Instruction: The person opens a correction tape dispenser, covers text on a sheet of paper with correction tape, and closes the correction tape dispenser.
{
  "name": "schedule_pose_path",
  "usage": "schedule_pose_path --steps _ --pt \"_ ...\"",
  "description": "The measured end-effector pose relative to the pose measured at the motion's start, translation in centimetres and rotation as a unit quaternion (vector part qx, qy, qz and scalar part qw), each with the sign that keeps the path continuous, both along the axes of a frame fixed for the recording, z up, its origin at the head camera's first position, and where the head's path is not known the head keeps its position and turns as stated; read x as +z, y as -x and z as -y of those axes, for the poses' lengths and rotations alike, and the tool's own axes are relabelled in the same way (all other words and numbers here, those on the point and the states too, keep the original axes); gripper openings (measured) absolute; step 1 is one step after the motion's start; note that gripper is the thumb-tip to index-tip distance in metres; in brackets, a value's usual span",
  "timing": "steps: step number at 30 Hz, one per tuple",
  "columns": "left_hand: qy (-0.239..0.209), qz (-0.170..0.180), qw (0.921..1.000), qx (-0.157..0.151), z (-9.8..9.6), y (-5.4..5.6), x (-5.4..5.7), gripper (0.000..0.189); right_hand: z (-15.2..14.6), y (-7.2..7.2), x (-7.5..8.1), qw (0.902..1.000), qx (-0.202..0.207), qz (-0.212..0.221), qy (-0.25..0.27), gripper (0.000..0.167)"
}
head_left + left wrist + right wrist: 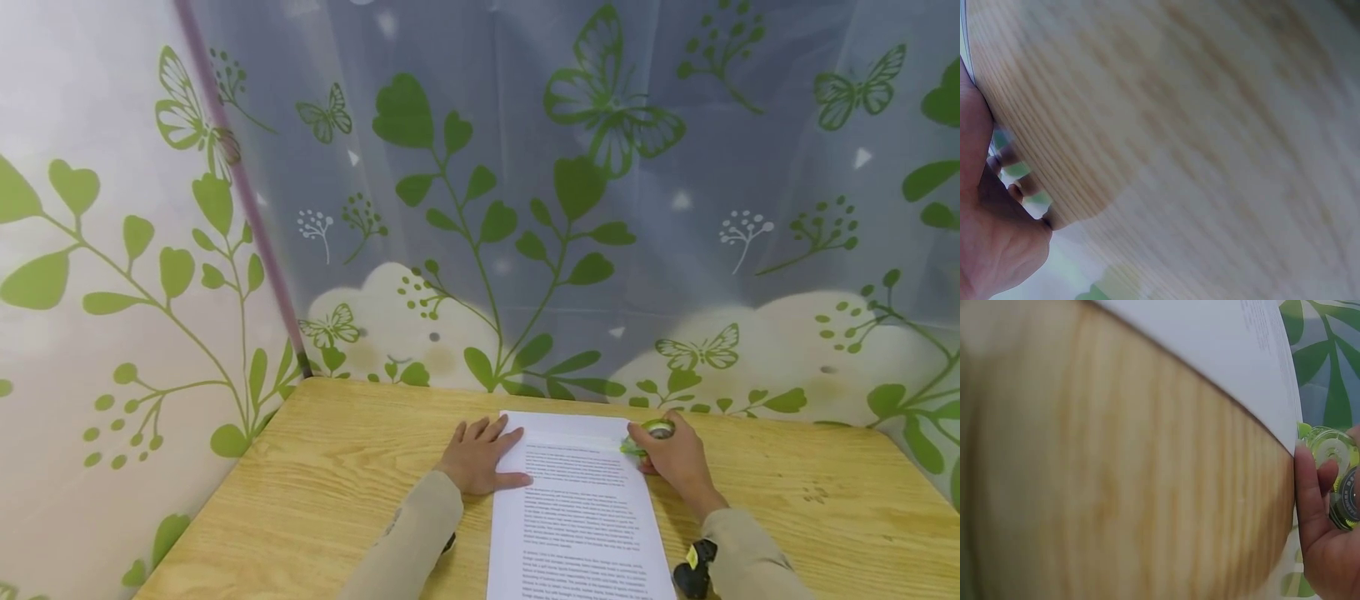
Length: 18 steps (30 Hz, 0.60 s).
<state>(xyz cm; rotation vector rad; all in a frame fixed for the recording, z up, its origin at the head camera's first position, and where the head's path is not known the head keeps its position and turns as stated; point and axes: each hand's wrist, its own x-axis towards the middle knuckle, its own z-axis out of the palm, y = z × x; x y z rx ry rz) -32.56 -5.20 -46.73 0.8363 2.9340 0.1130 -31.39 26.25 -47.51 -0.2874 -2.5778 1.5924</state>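
A printed sheet of paper (pixel 570 483) lies on the wooden table, its lines of text running across it. My left hand (pixel 474 458) rests spread on the sheet's upper left edge, thumb and fingertips over the white margin. At the upper right edge, my right hand (pixel 681 462) grips a green, see-through correction tape (pixel 658 430), its tip low over the paper beside the top line of text. Round reels inside the correction tape (pixel 1333 450) show in the right wrist view, partly hidden by fingers. The left wrist view catches only part of the left hand (pixel 1004 250).
The light wooden table (pixel 337 467) reaches back to a curtain (pixel 465 250) printed with green leaves and butterflies. Another pale printed curtain (pixel 112 333) hangs along the left side. A black wrist device (pixel 696 568) sits by the right sleeve.
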Motion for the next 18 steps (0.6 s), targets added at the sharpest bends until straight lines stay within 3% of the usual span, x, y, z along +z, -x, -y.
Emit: schedule_pose_path --steps 9,13,18 --pt "0.002 -0.002 1.0000 -0.002 -0.2 -0.1 0.1 0.079 -0.4 0.0 -0.2 1.0000 -0.008 -0.003 0.002 0.070" --pt "-0.002 0.000 1.0000 -0.005 -0.1 -0.1 -0.1 0.079 -1.2 -0.2 -0.8 0.9959 -0.015 -0.001 0.089 0.078" --pt "0.008 -0.006 0.9999 -0.004 0.0 0.0 -0.3 0.080 -2.0 -0.4 -0.9 0.9773 -0.029 -0.002 0.210 0.090"
